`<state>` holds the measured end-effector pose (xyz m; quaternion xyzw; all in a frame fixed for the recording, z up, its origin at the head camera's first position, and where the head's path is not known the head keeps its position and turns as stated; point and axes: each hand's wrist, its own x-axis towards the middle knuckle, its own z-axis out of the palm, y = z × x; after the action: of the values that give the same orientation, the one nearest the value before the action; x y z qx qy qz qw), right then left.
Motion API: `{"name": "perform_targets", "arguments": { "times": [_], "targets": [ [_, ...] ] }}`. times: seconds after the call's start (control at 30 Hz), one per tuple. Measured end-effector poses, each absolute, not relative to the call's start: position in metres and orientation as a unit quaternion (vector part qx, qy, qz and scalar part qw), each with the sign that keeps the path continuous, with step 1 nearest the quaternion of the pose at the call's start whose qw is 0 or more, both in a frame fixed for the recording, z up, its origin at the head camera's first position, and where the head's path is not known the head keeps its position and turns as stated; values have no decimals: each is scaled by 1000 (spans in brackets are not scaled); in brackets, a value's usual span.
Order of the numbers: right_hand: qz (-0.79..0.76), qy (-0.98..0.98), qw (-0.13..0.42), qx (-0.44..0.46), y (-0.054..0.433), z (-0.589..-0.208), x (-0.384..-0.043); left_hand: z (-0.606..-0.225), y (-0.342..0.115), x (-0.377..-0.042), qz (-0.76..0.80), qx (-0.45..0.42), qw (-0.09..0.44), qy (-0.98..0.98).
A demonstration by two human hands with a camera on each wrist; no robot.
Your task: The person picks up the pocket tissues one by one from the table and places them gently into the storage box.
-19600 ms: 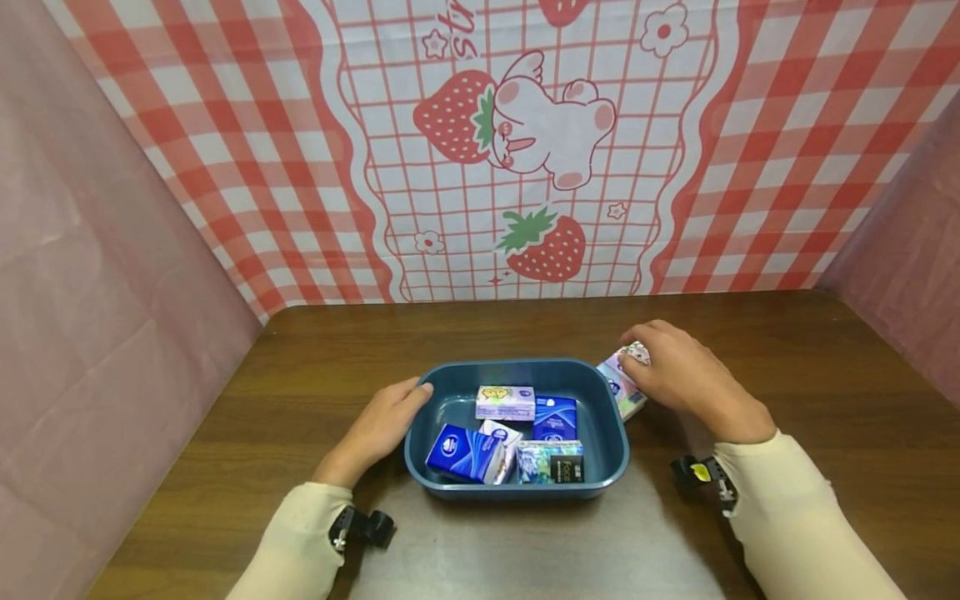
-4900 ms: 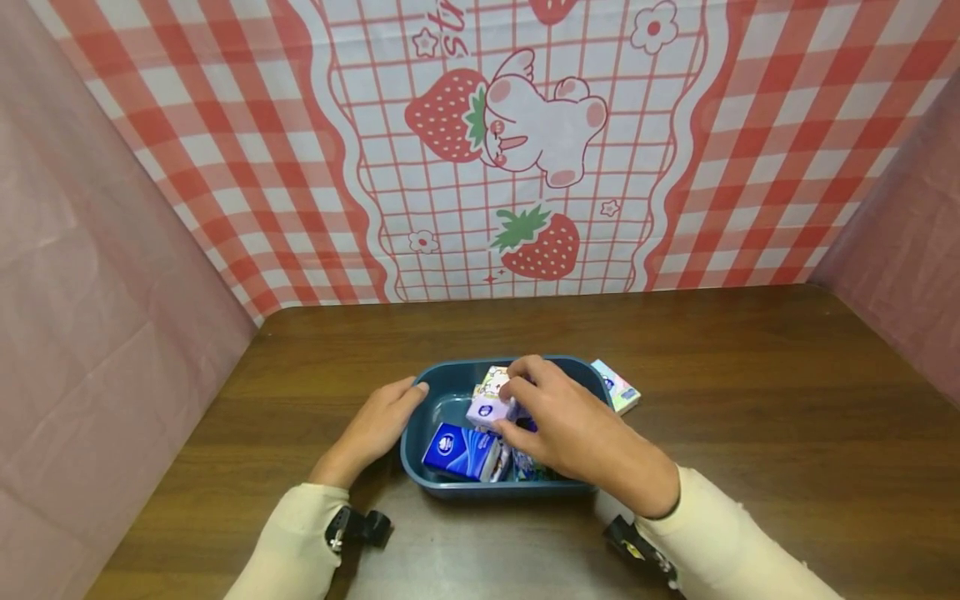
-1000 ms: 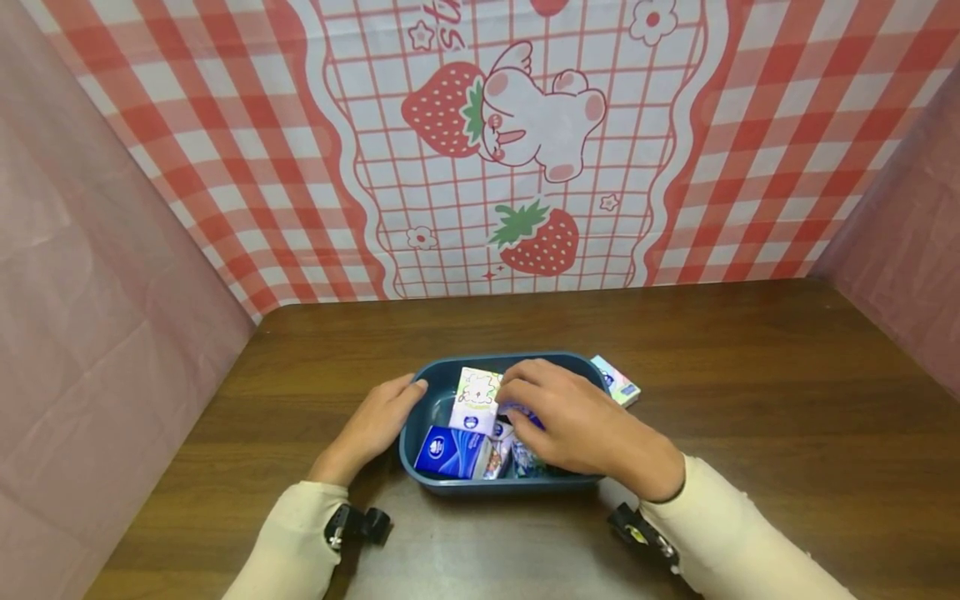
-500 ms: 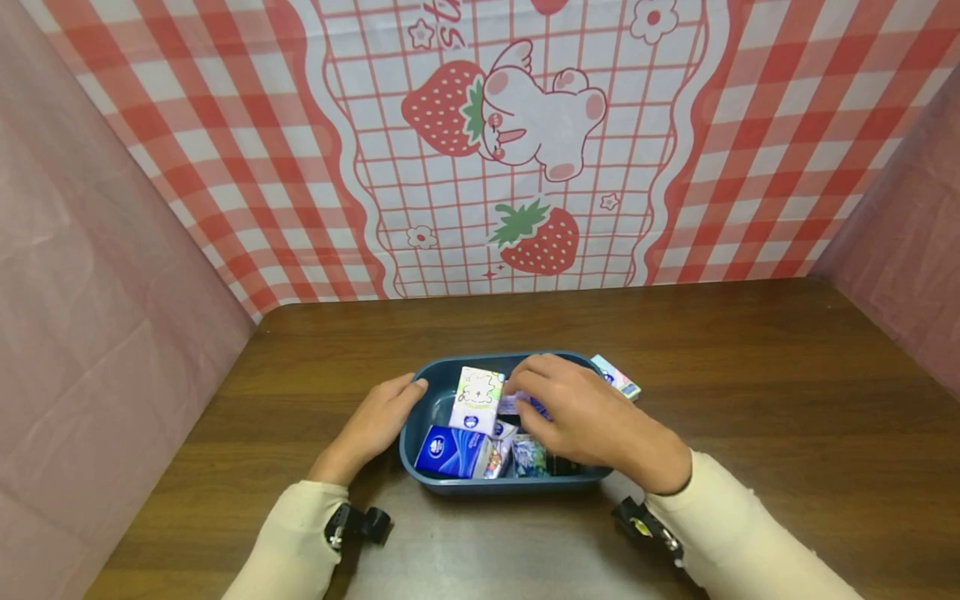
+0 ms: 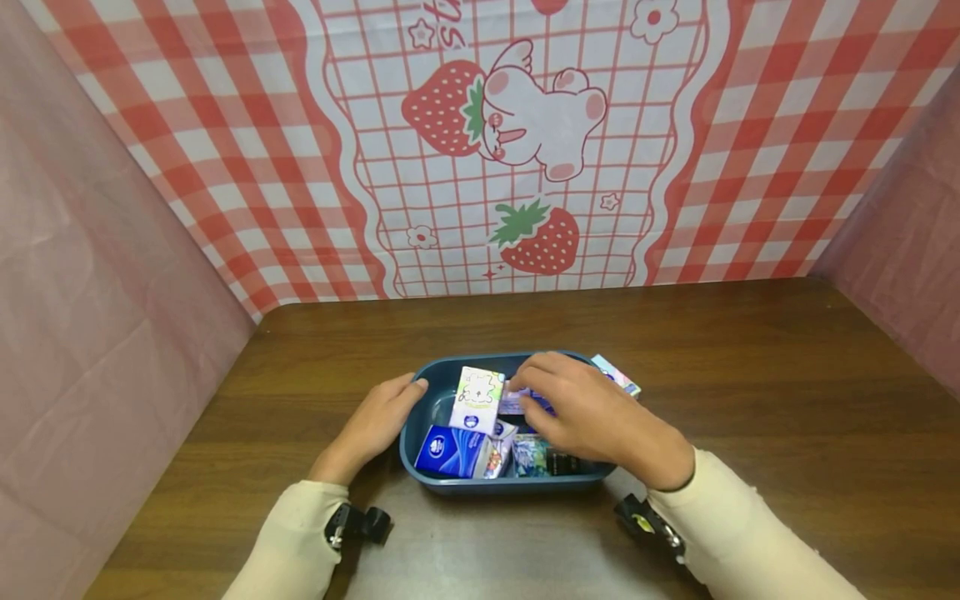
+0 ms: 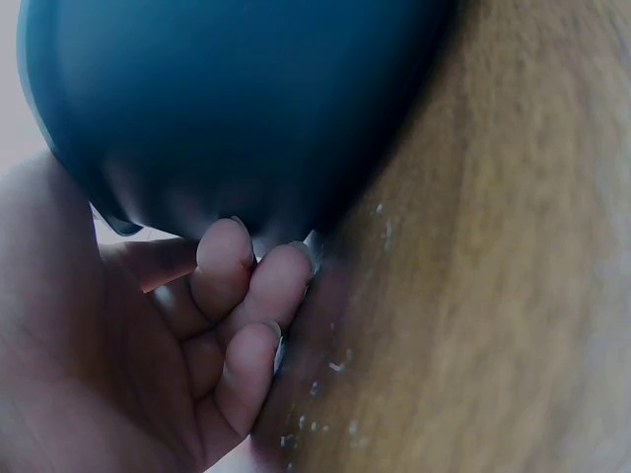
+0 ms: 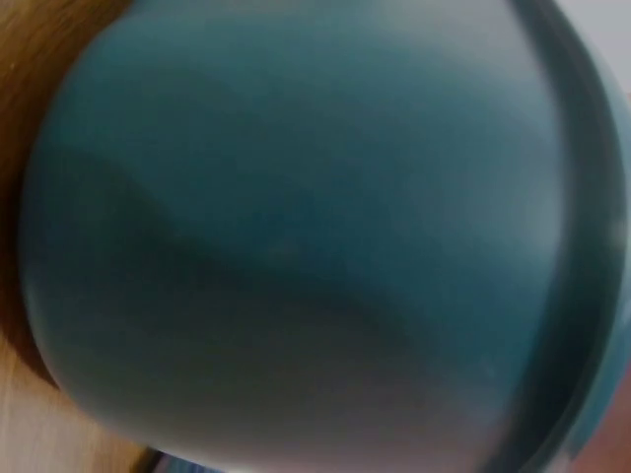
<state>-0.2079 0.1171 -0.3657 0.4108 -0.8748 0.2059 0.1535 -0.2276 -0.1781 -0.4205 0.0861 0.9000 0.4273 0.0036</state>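
Note:
A dark teal plastic tub (image 5: 510,485) stands on the table with several pocket tissue packs inside. My left hand (image 5: 378,425) grips its left end, thumb over the rim; the left wrist view shows curled fingers (image 6: 225,261) against the outer wall. Over the tub's right half, my right hand (image 5: 588,410) hovers with loosely bent fingers, and nothing shows held. Its fingertips are just right of a white-and-green cartoon tissue pack (image 5: 478,398), close over a lilac pack (image 5: 513,400). Nearer me lie a blue pack (image 5: 448,452), a white patterned pack (image 5: 498,457) and a floral-and-black pack (image 5: 531,456).
Another pastel tissue pack (image 5: 617,377) lies on the table against the tub's far right corner. The brown wooden table (image 5: 787,400) extends around the tub. A checked strawberry cloth (image 5: 540,242) hangs behind it, with pink cloth on both sides.
The right hand has gone from the packs beside the tub to inside it, leaving the cartoon pack there. Over the last second it has drifted slightly right. The left hand stays put.

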Motion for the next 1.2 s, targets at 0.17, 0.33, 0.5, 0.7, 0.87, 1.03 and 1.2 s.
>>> {"name": "perform_targets", "arguments": {
  "times": [0.17,0.33,0.5,0.7,0.87,1.03,1.2],
  "targets": [
    [204,-873,160,412,118,-365,-208,-420,-178,-227,426,85,5,900],
    [202,-873,162,413,119,-363,-207,-420,-178,-227,425,86,5,901],
    [201,-875,158,412,119,-361,-206,-421,-179,-228,424,87,5,901],
    [191,-885,151,396,121,-359,-206,-422,-179,-228,427,89,4,900],
    [187,-894,147,380,123,-357,-206,-421,-179,-228,426,91,4,900],
    [183,-904,146,358,124,-357,-207,-422,-179,-228,425,91,5,900],
    [177,-915,158,325,128,-357,-209,-422,-179,-228,424,92,5,901]
  ]
}}
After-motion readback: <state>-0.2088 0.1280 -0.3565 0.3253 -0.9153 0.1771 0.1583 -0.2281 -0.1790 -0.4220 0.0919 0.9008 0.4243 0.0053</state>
